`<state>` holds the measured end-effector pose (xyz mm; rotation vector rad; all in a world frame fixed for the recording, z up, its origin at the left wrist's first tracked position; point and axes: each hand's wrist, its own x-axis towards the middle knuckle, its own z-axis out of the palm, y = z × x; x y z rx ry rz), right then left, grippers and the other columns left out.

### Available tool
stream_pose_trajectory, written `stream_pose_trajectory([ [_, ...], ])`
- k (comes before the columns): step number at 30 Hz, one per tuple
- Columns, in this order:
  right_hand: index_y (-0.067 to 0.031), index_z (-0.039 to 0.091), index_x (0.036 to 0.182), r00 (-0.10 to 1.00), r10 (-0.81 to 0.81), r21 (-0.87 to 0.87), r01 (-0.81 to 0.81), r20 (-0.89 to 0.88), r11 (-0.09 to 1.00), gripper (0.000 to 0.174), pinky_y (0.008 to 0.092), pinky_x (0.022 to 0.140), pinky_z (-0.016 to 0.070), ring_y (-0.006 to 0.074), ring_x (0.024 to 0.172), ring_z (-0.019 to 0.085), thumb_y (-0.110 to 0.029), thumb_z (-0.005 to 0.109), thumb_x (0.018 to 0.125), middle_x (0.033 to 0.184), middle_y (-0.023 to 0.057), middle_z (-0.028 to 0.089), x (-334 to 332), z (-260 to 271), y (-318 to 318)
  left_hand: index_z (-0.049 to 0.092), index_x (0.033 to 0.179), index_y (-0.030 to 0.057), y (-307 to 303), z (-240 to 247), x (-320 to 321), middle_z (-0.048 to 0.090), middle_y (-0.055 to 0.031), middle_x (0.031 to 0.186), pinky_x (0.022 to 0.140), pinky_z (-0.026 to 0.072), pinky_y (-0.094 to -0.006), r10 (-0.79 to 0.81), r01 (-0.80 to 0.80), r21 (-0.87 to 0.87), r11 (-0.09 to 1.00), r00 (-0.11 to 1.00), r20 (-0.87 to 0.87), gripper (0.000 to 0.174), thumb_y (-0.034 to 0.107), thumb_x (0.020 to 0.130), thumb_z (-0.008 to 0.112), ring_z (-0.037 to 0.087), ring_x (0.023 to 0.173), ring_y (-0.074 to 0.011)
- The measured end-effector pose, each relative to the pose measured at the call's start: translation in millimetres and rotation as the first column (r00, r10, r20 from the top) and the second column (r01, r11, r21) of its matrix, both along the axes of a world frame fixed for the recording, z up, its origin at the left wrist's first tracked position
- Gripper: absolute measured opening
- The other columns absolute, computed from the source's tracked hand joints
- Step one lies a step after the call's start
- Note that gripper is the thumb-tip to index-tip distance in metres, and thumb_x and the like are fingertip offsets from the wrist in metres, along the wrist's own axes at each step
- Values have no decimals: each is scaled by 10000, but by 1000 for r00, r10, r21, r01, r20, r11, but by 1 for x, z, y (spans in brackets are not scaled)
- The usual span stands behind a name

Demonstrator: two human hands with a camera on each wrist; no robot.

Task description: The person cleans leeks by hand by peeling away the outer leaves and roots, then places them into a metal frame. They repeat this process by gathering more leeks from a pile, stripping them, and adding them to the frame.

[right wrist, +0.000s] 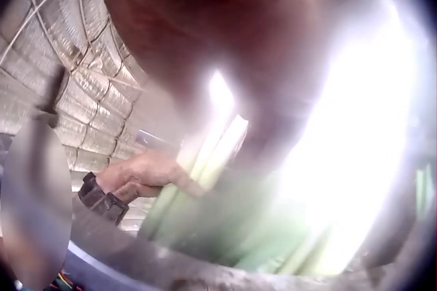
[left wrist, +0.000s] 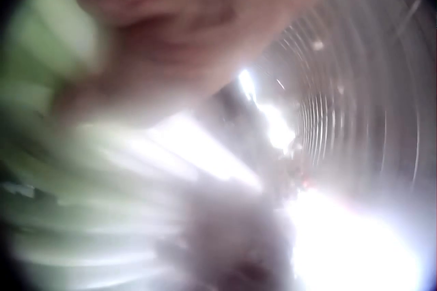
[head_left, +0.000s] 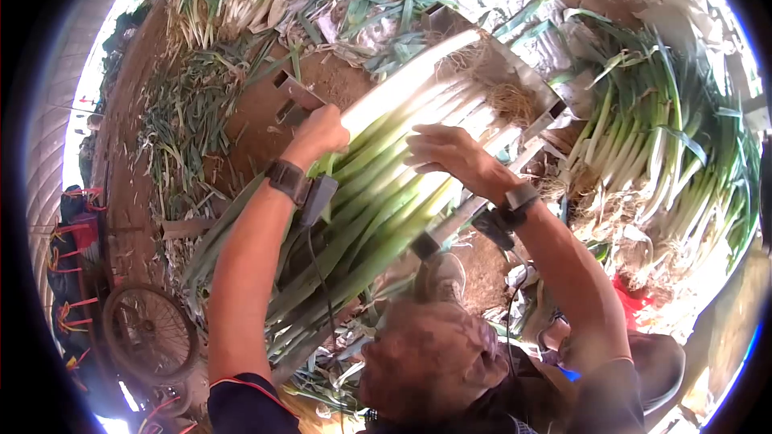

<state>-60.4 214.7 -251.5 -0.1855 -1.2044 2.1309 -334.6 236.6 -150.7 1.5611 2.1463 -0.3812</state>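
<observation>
A thick layer of long green onions (head_left: 366, 193) lies slantwise before me, white root ends away and green leaves toward me. My left hand (head_left: 326, 130) grips a stalk at the left edge of the layer, fingers curled; the right wrist view shows that hand (right wrist: 147, 171) around pale stalks. Over the middle of the white stems is my right hand (head_left: 454, 157), its fingers fairly straight and spread across them. In the left wrist view the left hand (left wrist: 184, 31) is blurred close above the stalks. Glare washes out much of the white stems.
The onions rest in a metal frame with a rail (head_left: 470, 213) on the right and a bracket (head_left: 299, 98) on the left. More onions (head_left: 651, 128) are heaped at right and others (head_left: 221, 0) at far left. Loose leaves litter the soil. A bicycle wheel (head_left: 150, 331) stands lower left.
</observation>
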Motion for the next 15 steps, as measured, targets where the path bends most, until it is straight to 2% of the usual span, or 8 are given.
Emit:
stream_pose_trajectory([
  [3,-5,217,1494,950,61,-60,-83,-306,995,1067,537,1156,266,390,1368,378,-619,710,774,1477,255,359,-38,-17,14,668,968,-89,-5,-27,-4,661,-295,1024,858,513,-460,-16,17,134,991,1000,-9,396,150,670,774,648,987,-432],
  [6,-13,221,1494,988,-34,-245,-4,-150,969,1068,537,1162,260,389,1371,375,-580,747,757,1480,263,351,-63,-19,8,675,947,-82,-24,-21,0,673,-288,940,827,505,-448,-64,49,304,951,997,40,407,213,693,792,655,939,-427],
  [7,-12,223,1490,953,-23,-278,-65,-303,958,964,534,1164,270,395,1371,371,-447,751,812,1479,267,352,-72,-18,9,682,960,-65,-27,-15,-1,680,-275,916,803,507,-447,-80,54,297,953,994,75,398,225,707,785,659,914,-423],
  [8,-12,223,1490,953,-27,-281,-61,-301,958,964,534,1164,270,395,1371,371,-447,751,812,1479,267,352,-72,-17,9,688,972,-47,-29,-12,-4,687,-261,892,780,509,-446,-99,62,294,954,989,112,389,237,721,778,662,888,-419],
  [9,-9,215,1492,989,-44,-351,-9,-143,936,939,535,1163,276,399,1375,363,-406,745,827,1481,269,348,-69,8,7,697,1002,-21,-35,-16,-19,697,-220,828,729,512,-418,-105,62,280,958,985,139,372,245,750,764,690,796,-349],
  [10,-7,206,1494,999,-48,-413,51,18,909,916,537,1162,281,404,1378,355,-365,740,842,1484,272,343,-69,20,5,697,1002,-21,-39,-10,-28,697,-220,828,729,512,-418,-107,65,275,959,984,141,372,245,750,764,690,796,-349],
  [12,-8,194,1499,998,-12,-445,38,62,895,930,523,1165,284,399,1384,346,-361,744,838,1485,274,340,-79,11,8,683,971,-41,-48,6,-43,678,-236,836,750,508,-444,47,-74,117,990,976,212,423,317,763,764,667,835,-404],
  [15,-10,174,1509,994,32,-475,21,105,880,961,493,1172,285,384,1390,342,-358,754,827,1483,276,343,-87,5,11,678,1008,-33,-65,18,-48,676,-241,867,766,502,-433,89,-111,87,990,970,228,402,284,778,762,660,849,-404],
])
